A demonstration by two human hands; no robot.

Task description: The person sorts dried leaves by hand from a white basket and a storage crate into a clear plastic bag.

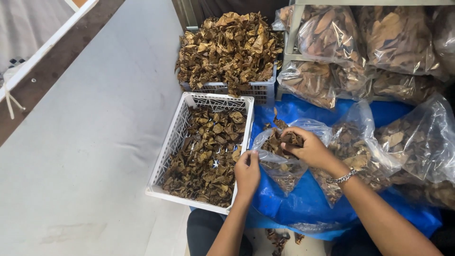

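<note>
Clear bag (284, 163): left hand (247, 171) pinching its rim; right hand (308, 148) gripping leaves (289, 139) inside, fingertips hiding; crate (177, 130) beside.

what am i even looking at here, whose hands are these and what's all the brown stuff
This is one picture from a camera worn on a person's head, looking down, so the two bare arms coming up from the bottom edge are that person's own. There is no machine.

The left hand grips the rim of a small clear plastic bag to keep it open. The right hand, with a metal bracelet on its wrist, is closed on a bunch of dried brown leaves at the bag's mouth.

Beside the left hand is a white plastic lattice crate partly filled with the same leaves. Behind it a second crate is heaped high. Everything to the right lies on a blue plastic sheet, with larger clear bags of leaves around it.
</note>
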